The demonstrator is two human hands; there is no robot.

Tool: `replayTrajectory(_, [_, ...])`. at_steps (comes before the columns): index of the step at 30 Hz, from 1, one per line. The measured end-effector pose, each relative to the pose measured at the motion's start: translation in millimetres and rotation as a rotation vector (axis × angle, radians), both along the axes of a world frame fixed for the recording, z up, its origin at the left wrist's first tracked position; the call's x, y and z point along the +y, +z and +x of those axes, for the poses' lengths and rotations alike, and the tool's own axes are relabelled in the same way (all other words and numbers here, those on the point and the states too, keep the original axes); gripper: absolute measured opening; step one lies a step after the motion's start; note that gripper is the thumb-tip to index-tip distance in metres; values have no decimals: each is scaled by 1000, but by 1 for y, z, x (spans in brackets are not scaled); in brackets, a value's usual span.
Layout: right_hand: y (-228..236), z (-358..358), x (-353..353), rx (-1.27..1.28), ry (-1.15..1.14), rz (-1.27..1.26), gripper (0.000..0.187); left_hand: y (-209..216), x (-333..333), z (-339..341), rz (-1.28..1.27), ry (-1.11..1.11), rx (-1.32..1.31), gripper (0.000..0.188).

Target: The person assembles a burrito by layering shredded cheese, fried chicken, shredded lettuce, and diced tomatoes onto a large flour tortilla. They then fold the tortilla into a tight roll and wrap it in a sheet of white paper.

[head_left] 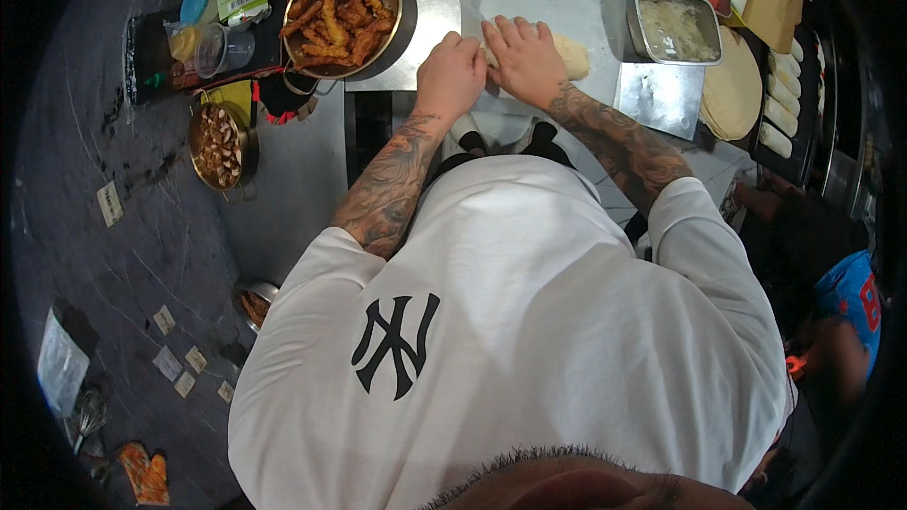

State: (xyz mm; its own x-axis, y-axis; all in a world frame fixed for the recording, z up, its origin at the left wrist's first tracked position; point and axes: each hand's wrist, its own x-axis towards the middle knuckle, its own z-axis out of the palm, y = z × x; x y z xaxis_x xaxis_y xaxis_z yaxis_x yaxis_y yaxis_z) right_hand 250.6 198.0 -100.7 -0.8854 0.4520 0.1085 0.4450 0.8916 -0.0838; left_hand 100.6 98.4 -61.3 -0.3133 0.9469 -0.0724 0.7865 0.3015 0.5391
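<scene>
A rolled tortilla wrap (573, 59) lies crosswise on the pale work surface at the near edge. My right hand (525, 62) rests on it from above, fingers stretched out and a little apart, covering its middle. At its left end sits my left hand (452, 76), fingers curled and closed over it. Both hands nearly touch at the thumbs. The wrap's left part is hidden under them; its right end shows beyond the right hand.
Left of my hands stands a pan of fried chicken strips (342, 24); a smaller pan of chopped mushrooms (220, 146) is nearer. To the right are a metal tub (675, 28), a tortilla stack (732, 90) and several finished rolls (780, 113). Another person's blue garment (848, 302) shows at far right.
</scene>
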Motion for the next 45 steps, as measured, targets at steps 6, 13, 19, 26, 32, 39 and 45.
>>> replayTrajectory(6, [-6, 1, 3, -46, -7, -8, 65, -14, 13, 16, 97, -66, 71, 18])
replayTrajectory(13, [-6, 4, 11, 189, -1, -237, 82, -42, 16, 7, 295, -130, -200, 21])
replayTrajectory(19, [1, 5, 23, 89, 26, -475, 89, -48, 4, -2, 129, -300, -186, 25])
replayTrajectory(26, [32, 40, 27, -156, -169, -190, 93, -20, 17, -54, -13, -656, -153, 70])
replayTrajectory(32, [16, 48, 27, -114, -156, -275, 95, -36, 25, -46, 40, -789, 144, 76])
replayTrajectory(39, [3, 47, 20, -24, -158, -156, 91, -37, 34, -17, 69, -705, 221, 110])
replayTrajectory(45, [3, 55, 19, 80, -233, -176, 93, -35, 39, 0, 134, -661, 206, 111])
